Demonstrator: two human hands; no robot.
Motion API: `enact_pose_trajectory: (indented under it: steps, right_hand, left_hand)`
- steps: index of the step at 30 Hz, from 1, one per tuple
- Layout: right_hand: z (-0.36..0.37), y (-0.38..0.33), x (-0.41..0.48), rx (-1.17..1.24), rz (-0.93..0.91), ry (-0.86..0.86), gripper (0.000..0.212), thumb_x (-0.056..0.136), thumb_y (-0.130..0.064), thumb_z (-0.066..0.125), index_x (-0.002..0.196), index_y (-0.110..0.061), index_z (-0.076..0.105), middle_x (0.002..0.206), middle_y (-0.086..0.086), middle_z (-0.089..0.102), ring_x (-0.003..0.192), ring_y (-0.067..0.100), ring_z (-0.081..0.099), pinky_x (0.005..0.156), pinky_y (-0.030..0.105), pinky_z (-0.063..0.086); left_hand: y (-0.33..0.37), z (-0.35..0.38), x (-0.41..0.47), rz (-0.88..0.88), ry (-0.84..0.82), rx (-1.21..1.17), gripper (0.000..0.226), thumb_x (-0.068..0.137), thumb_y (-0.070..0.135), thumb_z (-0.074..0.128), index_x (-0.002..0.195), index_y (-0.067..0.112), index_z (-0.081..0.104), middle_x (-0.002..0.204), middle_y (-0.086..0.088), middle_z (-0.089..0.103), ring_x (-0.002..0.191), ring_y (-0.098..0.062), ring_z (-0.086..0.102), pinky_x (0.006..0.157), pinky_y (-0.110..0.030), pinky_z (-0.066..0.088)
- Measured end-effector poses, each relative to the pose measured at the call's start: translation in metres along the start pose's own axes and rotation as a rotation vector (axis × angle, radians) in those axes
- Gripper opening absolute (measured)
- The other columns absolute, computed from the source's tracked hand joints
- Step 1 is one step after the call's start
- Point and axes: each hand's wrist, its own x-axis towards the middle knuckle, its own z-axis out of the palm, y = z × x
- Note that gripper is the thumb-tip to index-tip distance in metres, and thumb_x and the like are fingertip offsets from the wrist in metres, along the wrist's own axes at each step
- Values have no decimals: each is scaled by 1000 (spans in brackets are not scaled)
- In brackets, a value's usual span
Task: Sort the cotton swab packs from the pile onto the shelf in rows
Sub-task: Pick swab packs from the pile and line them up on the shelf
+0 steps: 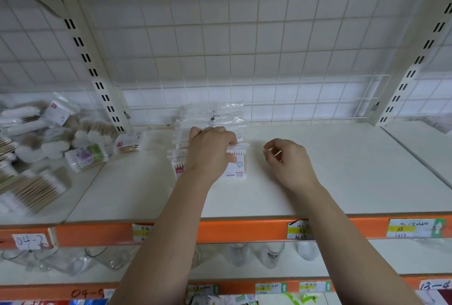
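Near the middle of the shelf, the front pack [238, 165] of cotton swabs was gripped along its top edge by the left hand [210, 153]. The right hand [289, 161] was held just beside it, loosely curled and empty. Behind, a short row of packs [212, 119] had been laid. A large pile [49, 138] at the left end was unsorted, so the job was judged barely begun. The white shelf [342, 170] was fronted by an orange edge [244, 230] with price labels [415, 227] and backed by a wire grid [269, 48].
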Motion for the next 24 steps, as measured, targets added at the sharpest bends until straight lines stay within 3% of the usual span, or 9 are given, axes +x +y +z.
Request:
enact_pose_trajectory:
  steps: [4,12,19,24]
  right_hand:
    - [0,2,-1,7,5,-1,12,90,-17,57,97,-13,67,84,-1,63,65,7,54,58,4,32]
    - [-5,-2,2,25,-2,19,12,89,-17,58,96,-14,67,85,0,64,65,5,54,59,8,35]
    - [-7,-30,15,66,-54,98,15,89,-14,58,99,-12,69,92,4,65,78,16,60,75,31,50]
    - [4,-73,25,103,-198,125,18,89,-13,59,102,-11,70,95,3,65,83,11,55,77,24,44]
  left_hand:
    - [-2,1,9,-26,-31,-20,25,80,23,71,104,29,66,100,11,62,96,-12,56,77,-27,16]
    - [-4,2,10,-41,-28,-41,35,80,30,72,113,29,62,112,10,59,109,-15,51,90,-29,22]
    - [-23,-17,-3,-131,225,-146,23,92,36,55,110,24,65,106,4,62,104,-20,56,91,-38,39]
    - [-56,-35,-26,-221,281,-18,29,97,37,45,116,23,62,112,4,62,107,-21,53,93,-37,35]
